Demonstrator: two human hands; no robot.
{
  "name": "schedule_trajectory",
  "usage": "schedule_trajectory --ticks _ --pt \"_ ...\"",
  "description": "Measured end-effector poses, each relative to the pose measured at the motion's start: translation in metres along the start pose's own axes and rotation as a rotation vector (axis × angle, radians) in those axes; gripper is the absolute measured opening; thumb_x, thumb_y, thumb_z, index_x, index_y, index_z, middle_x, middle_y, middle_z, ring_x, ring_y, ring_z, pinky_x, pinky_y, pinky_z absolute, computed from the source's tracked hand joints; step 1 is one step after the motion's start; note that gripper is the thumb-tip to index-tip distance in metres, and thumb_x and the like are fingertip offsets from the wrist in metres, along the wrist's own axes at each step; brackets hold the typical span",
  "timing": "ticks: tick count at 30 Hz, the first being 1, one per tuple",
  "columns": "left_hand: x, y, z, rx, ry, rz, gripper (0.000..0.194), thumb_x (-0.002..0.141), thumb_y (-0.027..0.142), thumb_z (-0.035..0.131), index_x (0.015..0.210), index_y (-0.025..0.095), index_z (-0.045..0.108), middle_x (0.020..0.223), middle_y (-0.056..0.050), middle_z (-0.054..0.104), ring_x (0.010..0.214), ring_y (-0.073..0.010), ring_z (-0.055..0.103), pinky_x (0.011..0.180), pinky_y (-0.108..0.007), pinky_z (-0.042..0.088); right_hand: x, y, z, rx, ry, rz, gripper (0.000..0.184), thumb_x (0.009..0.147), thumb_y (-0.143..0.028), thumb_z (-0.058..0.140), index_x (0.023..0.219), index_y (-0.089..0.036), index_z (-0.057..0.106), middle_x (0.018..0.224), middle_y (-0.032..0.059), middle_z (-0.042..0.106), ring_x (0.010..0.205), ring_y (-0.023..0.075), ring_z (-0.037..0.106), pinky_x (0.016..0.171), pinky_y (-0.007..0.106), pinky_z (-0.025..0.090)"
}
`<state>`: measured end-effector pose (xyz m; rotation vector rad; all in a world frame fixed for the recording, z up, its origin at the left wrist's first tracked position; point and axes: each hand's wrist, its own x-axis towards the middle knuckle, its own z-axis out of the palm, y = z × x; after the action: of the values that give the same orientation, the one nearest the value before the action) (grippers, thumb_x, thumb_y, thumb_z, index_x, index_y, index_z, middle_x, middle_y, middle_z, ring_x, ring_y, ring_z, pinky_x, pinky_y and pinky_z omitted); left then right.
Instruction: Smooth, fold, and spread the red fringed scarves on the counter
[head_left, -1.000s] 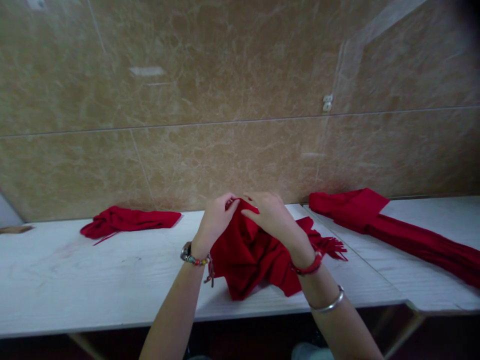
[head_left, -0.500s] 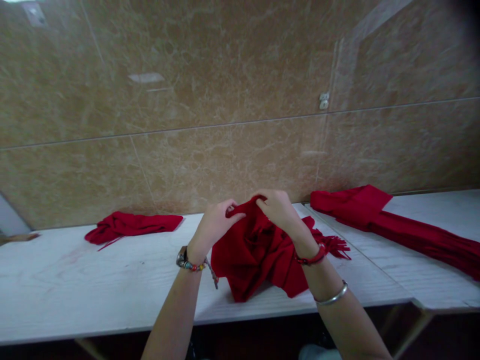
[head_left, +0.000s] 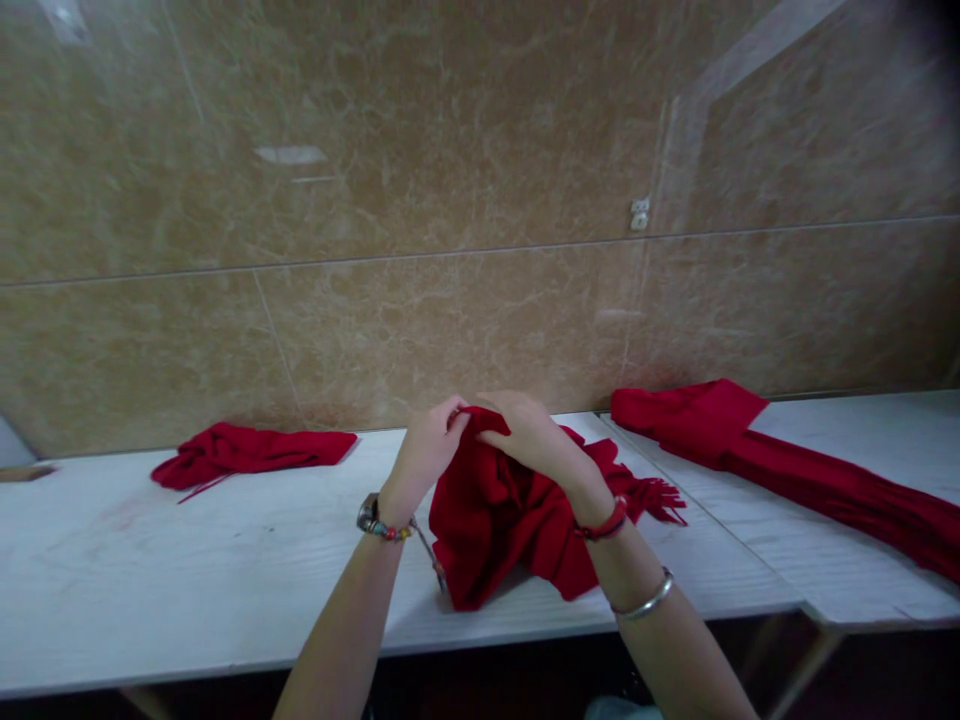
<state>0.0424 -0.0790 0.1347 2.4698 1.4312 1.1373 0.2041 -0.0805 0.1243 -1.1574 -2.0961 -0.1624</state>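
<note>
A crumpled red scarf (head_left: pixel 517 520) with a fringed end lies on the white wood-grain table (head_left: pixel 225 580), its upper edge lifted between my hands. My left hand (head_left: pixel 431 440) pinches that edge with thumb and fingers. Close beside it on the right, my right hand (head_left: pixel 529 430) curls over the same edge, thumb toward the left; its fingertips are partly hidden behind the cloth. The fringe spreads on the table to the right of my right wrist.
Another piece of red cloth (head_left: pixel 255 452) lies bunched at the back left. A long folded red cloth (head_left: pixel 810 480) stretches along the right side, across the seam between two tabletops. A tiled wall (head_left: pixel 450 200) borders the back edge. A small brown piece (head_left: pixel 26 472) sits far left.
My right hand moved right along the scarf's edge, drawing it taut, then came back left close to my left hand. The other red cloths stayed where they lay.
</note>
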Motion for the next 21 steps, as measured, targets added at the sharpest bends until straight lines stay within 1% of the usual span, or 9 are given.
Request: schedule_trajectory --ticks 3,5,8,11,13,15,16,20,21 --pt "-0.003 0.002 -0.005 0.036 -0.036 0.002 0.023 0.086 0.031 0.042 0.079 0.018 0.06 0.072 -0.002 0.063 0.064 -0.014 0.055 0.061 -0.024 0.04 0.004 -0.005 -0.007 0.096 -0.004 0.07 0.025 0.075 -0.01 0.047 0.086 -0.021 0.067 0.086 0.0045 0.07 0.082 0.0176 0.063 0.077 0.03 0.046" --pt "-0.005 -0.003 -0.007 0.071 -0.126 0.014 0.021 0.084 0.032 0.046 0.081 0.018 0.062 0.073 -0.002 0.065 0.065 -0.0144 0.056 0.062 -0.024 0.041 0.005 0.003 -0.015 0.22 0.077 0.087 0.023 0.073 -0.011 0.047 0.077 -0.021 0.068 0.078 0.0025 0.07 0.075 0.016 0.063 0.074 0.028 0.046" --pt "-0.005 -0.011 -0.001 0.236 -0.242 0.005 0.015 0.08 0.024 0.051 0.081 0.018 0.064 0.08 -0.006 0.066 0.073 -0.0163 0.059 0.068 -0.025 0.042 0.005 0.025 -0.021 0.464 0.38 0.18 0.019 0.071 -0.019 0.049 0.078 -0.018 0.066 0.079 0.0035 0.068 0.076 0.0164 0.062 0.073 0.029 0.047" --pt "-0.002 -0.018 0.006 0.367 -0.181 -0.059 0.02 0.082 0.02 0.045 0.08 0.016 0.065 0.084 -0.01 0.066 0.078 -0.0188 0.059 0.07 -0.027 0.042 0.007 0.051 -0.019 0.643 0.708 0.33 0.025 0.072 -0.025 0.047 0.089 -0.017 0.063 0.086 0.0063 0.067 0.081 0.0172 0.061 0.073 0.031 0.048" --pt "0.0 -0.023 0.004 0.312 -0.135 -0.072 0.022 0.083 0.019 0.042 0.083 0.017 0.065 0.085 -0.009 0.067 0.077 -0.0189 0.059 0.069 -0.027 0.041 0.007 0.066 -0.017 0.626 0.818 0.405 0.03 0.073 -0.026 0.045 0.095 -0.016 0.061 0.091 0.0082 0.065 0.084 0.0183 0.061 0.076 0.034 0.048" --pt "0.002 -0.029 -0.004 0.198 -0.108 -0.066 0.021 0.082 0.018 0.044 0.083 0.017 0.064 0.084 -0.007 0.067 0.074 -0.0175 0.059 0.067 -0.025 0.041 0.004 0.074 -0.017 0.5 0.77 0.418 0.033 0.072 -0.025 0.045 0.099 -0.014 0.06 0.095 0.0108 0.064 0.09 0.0201 0.059 0.082 0.038 0.046" --pt "0.003 -0.031 -0.009 0.138 -0.101 -0.06 0.02 0.081 0.019 0.044 0.082 0.016 0.064 0.082 -0.005 0.067 0.072 -0.0165 0.058 0.065 -0.024 0.041 0.001 0.073 -0.017 0.42 0.676 0.376 0.036 0.07 -0.024 0.048 0.102 -0.014 0.059 0.1 0.0122 0.063 0.095 0.0212 0.058 0.086 0.04 0.043" --pt "0.001 -0.029 -0.022 0.001 -0.116 -0.01 0.032 0.085 0.034 0.041 0.071 0.015 0.062 0.069 -0.001 0.064 0.063 -0.0138 0.053 0.059 -0.022 0.038 -0.009 0.036 -0.013 0.225 0.075 0.017 0.058 0.067 -0.025 0.06 0.123 -0.021 0.048 0.128 0.0111 0.049 0.119 0.0221 0.042 0.099 0.042 0.033" --pt "0.0 -0.026 -0.022 0.003 -0.117 0.005 0.035 0.085 0.037 0.039 0.07 0.015 0.061 0.067 -0.001 0.063 0.062 -0.0134 0.052 0.058 -0.022 0.037 -0.01 0.023 -0.011 0.2 -0.02 -0.025 0.061 0.069 -0.029 0.06 0.127 -0.025 0.043 0.132 0.0088 0.045 0.122 0.0222 0.039 0.1 0.044 0.031"
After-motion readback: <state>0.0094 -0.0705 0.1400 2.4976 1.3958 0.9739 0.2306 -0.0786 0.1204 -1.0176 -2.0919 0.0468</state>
